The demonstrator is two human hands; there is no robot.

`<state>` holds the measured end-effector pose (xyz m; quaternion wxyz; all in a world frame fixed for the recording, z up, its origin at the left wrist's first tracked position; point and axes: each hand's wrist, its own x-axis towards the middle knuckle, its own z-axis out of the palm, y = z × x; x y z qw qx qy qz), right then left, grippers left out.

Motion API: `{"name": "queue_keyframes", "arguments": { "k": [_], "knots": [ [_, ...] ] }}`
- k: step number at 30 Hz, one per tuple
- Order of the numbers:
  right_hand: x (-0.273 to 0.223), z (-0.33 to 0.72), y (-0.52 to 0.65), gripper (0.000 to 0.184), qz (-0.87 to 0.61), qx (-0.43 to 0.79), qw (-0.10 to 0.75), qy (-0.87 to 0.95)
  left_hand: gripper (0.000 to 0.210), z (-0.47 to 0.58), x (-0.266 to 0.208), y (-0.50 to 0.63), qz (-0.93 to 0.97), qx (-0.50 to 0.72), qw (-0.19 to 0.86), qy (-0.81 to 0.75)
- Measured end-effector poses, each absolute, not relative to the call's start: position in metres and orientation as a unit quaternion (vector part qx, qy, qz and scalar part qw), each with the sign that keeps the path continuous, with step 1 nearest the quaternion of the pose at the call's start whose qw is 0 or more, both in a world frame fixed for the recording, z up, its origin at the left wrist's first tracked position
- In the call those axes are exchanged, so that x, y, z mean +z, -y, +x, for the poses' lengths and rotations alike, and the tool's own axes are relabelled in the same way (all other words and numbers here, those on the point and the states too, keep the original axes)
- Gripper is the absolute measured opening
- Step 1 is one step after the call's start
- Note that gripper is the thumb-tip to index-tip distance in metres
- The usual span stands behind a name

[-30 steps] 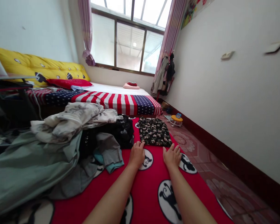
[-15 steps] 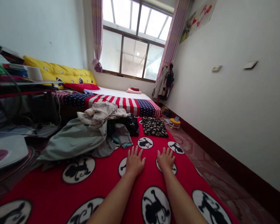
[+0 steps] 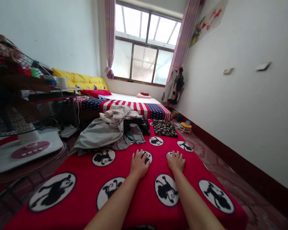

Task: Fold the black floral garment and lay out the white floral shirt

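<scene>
My left hand (image 3: 139, 163) rests palm down with fingers spread on a red cloth (image 3: 144, 188) printed with black monkeys in white circles. Some way to its right, my right hand (image 3: 176, 162) lies on the same cloth, fingers also apart. Neither hand holds anything. Beyond my left hand is a heap of crumpled clothes (image 3: 100, 132) in grey-green, pale print and black. A folded dark patterned garment (image 3: 165, 127) lies flat past my right hand, at the far end of the cloth.
A fan (image 3: 30, 150) stands at the left, by a cluttered desk (image 3: 69, 91). Behind the cloth is a bed with a striped and starred cover (image 3: 127, 107). A small yellow stool (image 3: 186, 125) sits on the tiled floor beside the right wall (image 3: 242, 105). Clothes (image 3: 174, 86) hang near the window.
The view has shifted back and to the left, bringing the fan and the cloth's near edge into sight. Both hands remain flat on the cloth, now nearer its closer side.
</scene>
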<state>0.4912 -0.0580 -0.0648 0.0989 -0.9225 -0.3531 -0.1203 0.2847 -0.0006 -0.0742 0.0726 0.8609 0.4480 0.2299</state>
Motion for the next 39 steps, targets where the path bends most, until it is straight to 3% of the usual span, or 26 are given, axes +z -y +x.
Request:
{"name": "queue_keyframes", "arguments": {
  "k": [26, 32, 39],
  "knots": [
    [-0.065, 0.493, 0.056, 0.054, -0.917, -0.153, 0.078, 0.359, 0.049, 0.283, -0.071, -0.001, 0.851, 0.26, 0.123, -0.439],
    [-0.064, 0.494, 0.057, 0.055, -0.915, -0.147, 0.087, 0.367, 0.029, 0.277, -0.067, -0.016, 0.824, 0.315, 0.146, -0.448],
    [-0.071, 0.501, 0.054, 0.056, -0.914, -0.142, 0.1, 0.367, 0.054, 0.228, -0.025, -0.061, 0.763, 0.4, 0.062, -0.503]
  ]
}}
